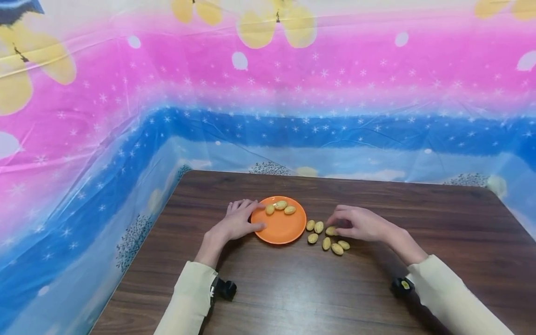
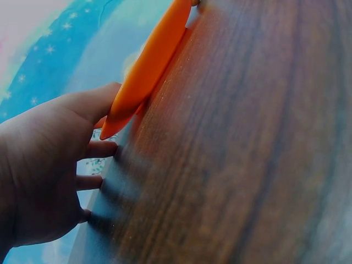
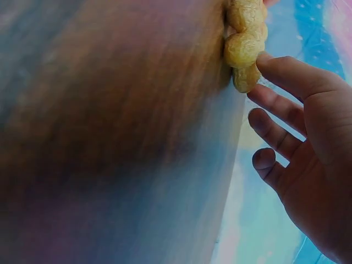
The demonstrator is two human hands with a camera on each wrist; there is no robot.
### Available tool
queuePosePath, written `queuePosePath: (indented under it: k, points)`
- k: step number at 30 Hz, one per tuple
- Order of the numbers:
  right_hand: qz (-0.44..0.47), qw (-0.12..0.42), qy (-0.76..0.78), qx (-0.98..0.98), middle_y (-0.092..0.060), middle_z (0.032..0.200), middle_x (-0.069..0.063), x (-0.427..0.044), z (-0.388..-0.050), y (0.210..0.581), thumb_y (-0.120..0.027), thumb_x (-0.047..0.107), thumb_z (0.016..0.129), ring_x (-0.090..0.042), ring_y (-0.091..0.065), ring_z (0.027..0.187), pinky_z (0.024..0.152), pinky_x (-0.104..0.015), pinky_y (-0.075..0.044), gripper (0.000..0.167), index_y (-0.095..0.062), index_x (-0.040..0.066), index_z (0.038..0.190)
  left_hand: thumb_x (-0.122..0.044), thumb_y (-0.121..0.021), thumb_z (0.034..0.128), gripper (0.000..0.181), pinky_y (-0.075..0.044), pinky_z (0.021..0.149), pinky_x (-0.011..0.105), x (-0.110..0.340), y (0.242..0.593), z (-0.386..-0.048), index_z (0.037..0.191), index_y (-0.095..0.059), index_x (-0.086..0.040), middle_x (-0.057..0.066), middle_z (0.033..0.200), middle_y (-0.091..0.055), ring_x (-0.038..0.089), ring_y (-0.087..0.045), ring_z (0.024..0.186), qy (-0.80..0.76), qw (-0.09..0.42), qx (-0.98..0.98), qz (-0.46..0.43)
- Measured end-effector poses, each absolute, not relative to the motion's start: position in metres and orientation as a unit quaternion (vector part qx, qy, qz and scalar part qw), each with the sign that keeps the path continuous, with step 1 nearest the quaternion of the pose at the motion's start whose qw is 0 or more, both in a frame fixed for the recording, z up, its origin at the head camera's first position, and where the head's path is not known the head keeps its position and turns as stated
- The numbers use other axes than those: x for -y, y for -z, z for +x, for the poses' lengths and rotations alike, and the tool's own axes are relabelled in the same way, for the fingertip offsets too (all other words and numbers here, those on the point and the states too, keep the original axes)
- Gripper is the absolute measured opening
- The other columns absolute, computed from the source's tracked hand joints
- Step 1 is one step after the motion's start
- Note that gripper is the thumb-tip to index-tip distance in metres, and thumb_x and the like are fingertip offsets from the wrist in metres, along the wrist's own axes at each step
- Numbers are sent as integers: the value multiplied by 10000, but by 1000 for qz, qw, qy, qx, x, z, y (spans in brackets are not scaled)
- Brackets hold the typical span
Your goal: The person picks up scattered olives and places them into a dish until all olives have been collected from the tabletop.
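An orange plate (image 1: 281, 232) lies on the table, bearing three wrinkled yellow oval fruits (image 1: 281, 204) near its far rim. My left hand (image 1: 235, 222) holds the plate's left edge between thumb and index finger, its other fingers spread by the table in the left wrist view. Right of the plate, several more such fruits (image 1: 326, 243) lie loosely grouped on the wood. At the top of that group my right hand (image 1: 363, 224) pinches one yellow fruit (image 1: 331, 231) between thumb and index finger. The right wrist view shows the thumb against the fruits (image 3: 245, 49), with the index fingertip mostly hidden behind them.
The dark wooden table (image 1: 301, 298) ends at a patterned pink and blue cloth (image 1: 293, 93) hanging behind and at the sides. Each wrist wears a small black camera, the left camera (image 1: 226, 289) and the right camera (image 1: 402, 286) both close above the table.
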State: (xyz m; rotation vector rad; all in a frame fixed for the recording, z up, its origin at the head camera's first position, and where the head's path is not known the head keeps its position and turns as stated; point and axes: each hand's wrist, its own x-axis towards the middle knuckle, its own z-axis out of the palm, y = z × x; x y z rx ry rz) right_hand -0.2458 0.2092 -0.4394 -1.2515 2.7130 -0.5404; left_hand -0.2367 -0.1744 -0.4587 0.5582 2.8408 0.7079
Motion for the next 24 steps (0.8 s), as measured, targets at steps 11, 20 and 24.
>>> queuePosePath:
  k: [11,20,24]
  points:
    - [-406,57,176,-895,-604,1046,138,-210,-247,445,-683,249,946,11,-499,736,664,-205,-449,235,-702,248,1180,-501,-628,934,613,-31,1206,637,176,459,-237,1471,-469,-253,99,1570,-359,397,-226,1461,-238,79,-950,188]
    - [-422,41,164,-891,-597,1016,128,-206,-251,440,-692,206,936,0,-503,748,669,-213,-460,183,-726,257,1108,-510,-627,931,614,-35,1207,636,176,460,-238,1466,-475,-250,93,1566,-367,393,-231,1459,-235,77,-951,187]
    - [-431,29,160,-888,-597,1007,132,-206,-251,436,-710,209,920,13,-520,753,671,-206,-475,173,-736,263,1082,-508,-628,932,615,-35,1207,635,175,461,-238,1468,-475,-249,97,1566,-367,394,-231,1460,-236,78,-950,187]
